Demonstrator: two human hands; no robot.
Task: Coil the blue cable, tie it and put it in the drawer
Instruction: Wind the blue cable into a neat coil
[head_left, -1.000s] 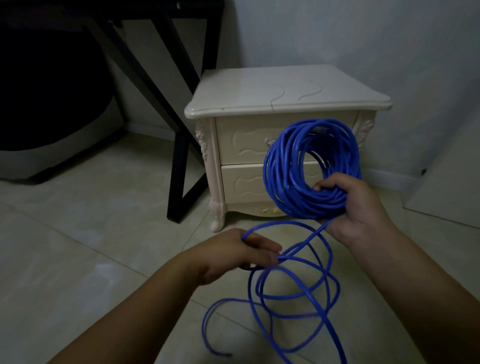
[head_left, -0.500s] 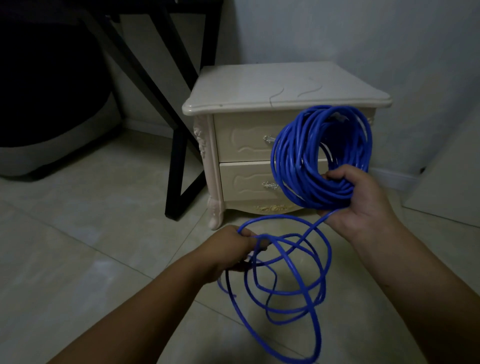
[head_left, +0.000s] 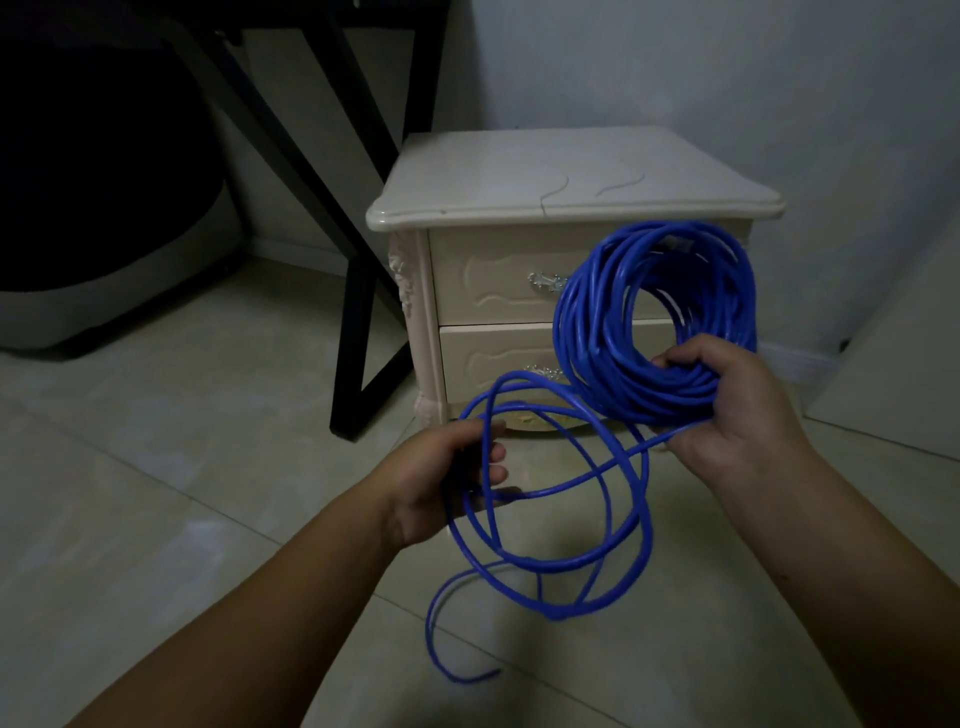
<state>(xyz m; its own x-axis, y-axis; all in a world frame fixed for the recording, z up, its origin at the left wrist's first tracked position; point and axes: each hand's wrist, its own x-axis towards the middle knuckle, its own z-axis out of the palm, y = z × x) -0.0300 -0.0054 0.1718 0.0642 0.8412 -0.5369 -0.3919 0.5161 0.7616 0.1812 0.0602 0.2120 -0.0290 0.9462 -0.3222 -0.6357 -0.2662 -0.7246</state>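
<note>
Blue cable (head_left: 597, 332): coil held upright at right of centre, opening facing the nightstand (head_left: 519, 176), gripped at its lower edge by the right hand (head_left: 737, 405). Loose loops are held in the curled left hand (head_left: 441, 478), the tail trailing to open floor (head_left: 156, 467) at lower centre. Both drawers (head_left: 488, 286) are closed.

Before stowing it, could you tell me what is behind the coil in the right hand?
The cream nightstand: its two closed drawer fronts show beside and through the blue cable coil. The upper handle is visible; the coil partly covers the lower handle.
</note>
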